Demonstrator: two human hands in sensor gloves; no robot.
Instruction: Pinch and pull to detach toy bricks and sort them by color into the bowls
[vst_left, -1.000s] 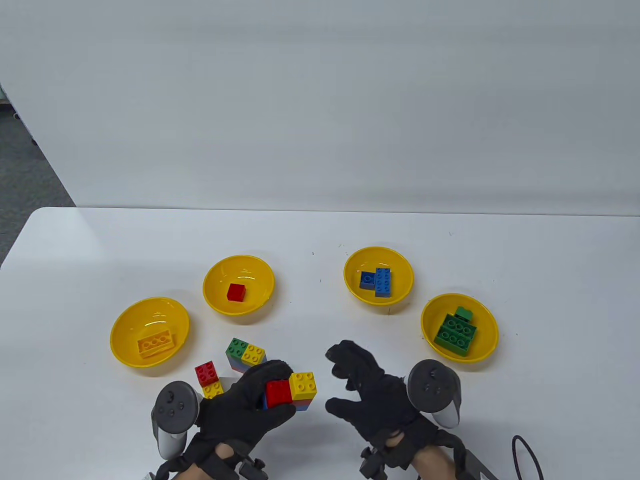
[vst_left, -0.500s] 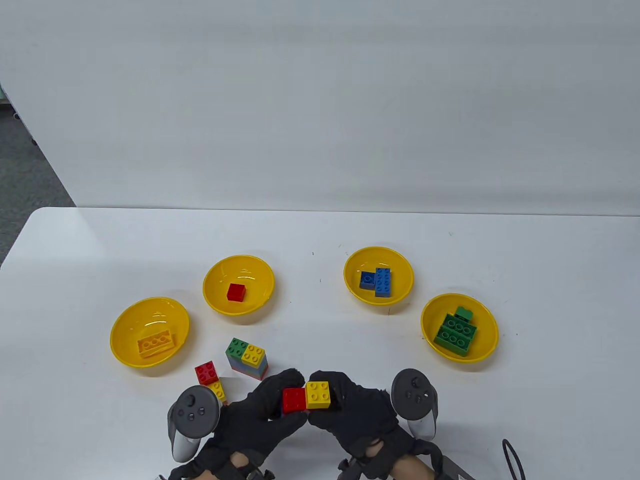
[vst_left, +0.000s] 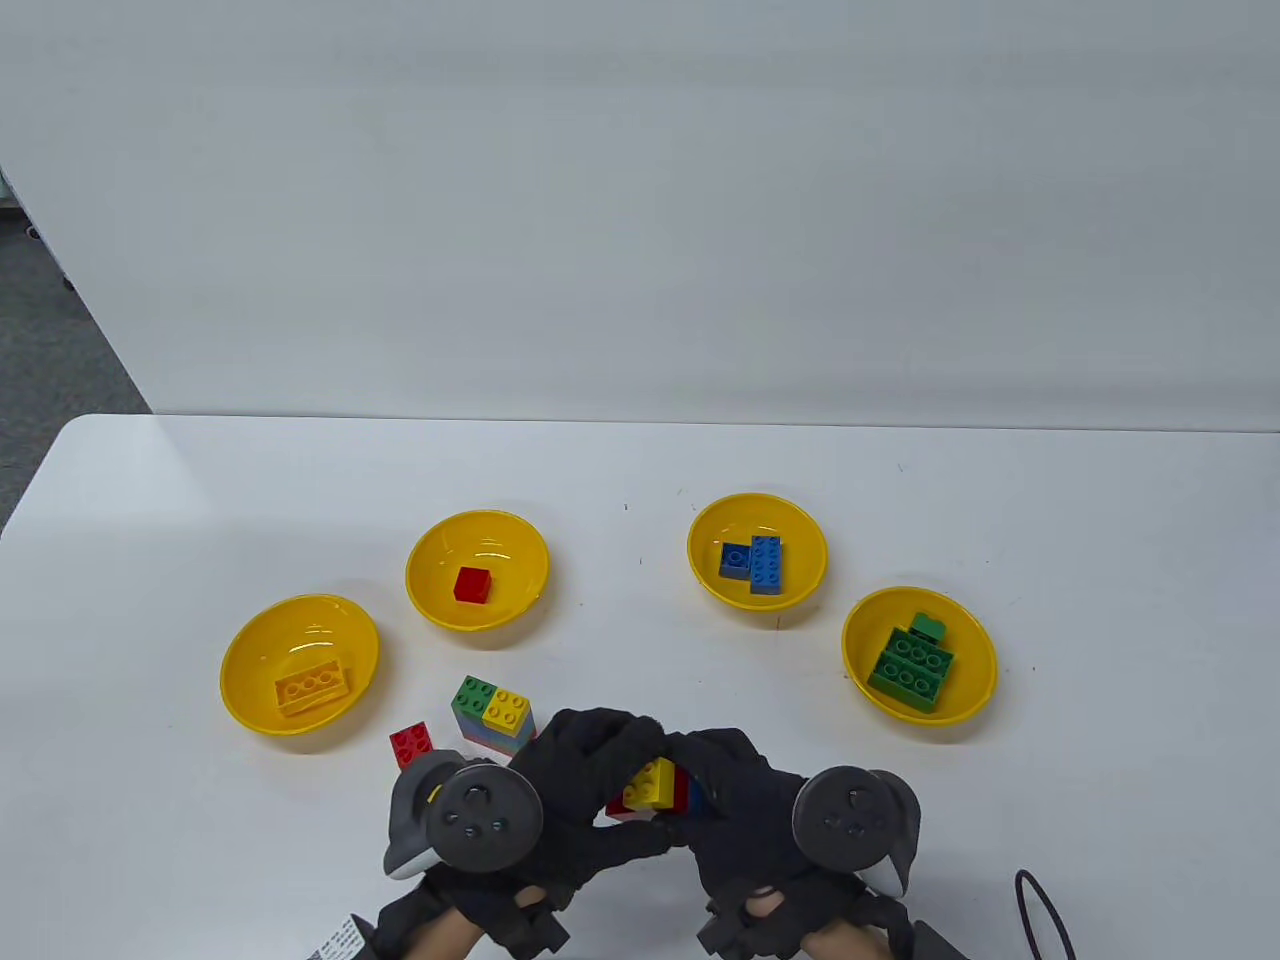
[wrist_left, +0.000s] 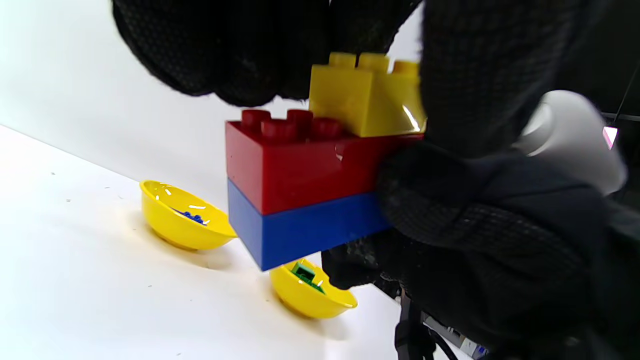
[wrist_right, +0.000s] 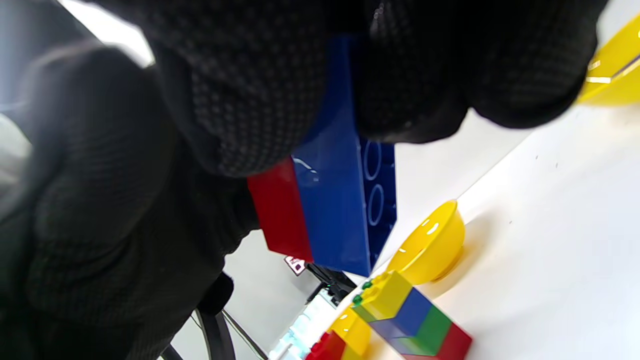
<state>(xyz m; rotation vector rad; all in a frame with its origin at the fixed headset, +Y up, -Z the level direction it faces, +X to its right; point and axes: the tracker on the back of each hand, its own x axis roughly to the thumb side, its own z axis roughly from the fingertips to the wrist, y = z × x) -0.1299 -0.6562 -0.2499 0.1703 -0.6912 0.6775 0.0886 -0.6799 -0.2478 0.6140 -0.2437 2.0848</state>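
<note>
Above the table's near edge both hands hold one brick cluster: a yellow brick (vst_left: 648, 783) on a red brick (vst_left: 680, 790) on a blue brick (vst_left: 697, 797). My left hand (vst_left: 612, 780) grips its left end and my right hand (vst_left: 712, 797) its right end. In the left wrist view the yellow brick (wrist_left: 367, 97) tops the right half of the red brick (wrist_left: 300, 165), with the blue brick (wrist_left: 305, 230) below; the right hand's fingers (wrist_left: 475, 200) wrap that end. The right wrist view shows the blue brick (wrist_right: 345, 200) and the red brick (wrist_right: 280, 215) under dark fingers.
A mixed stack (vst_left: 493, 712) with green and yellow tops and a small red brick (vst_left: 411, 744) stand left of the hands. Four yellow bowls sit in an arc: one with a yellow brick (vst_left: 250, 640), one with red (vst_left: 430, 555), one with blue (vst_left: 800, 530), one with green (vst_left: 965, 690).
The right hand came in and took the cluster's right end. Both hands then turned the cluster on its side and closed further round it, hiding most of it.
</note>
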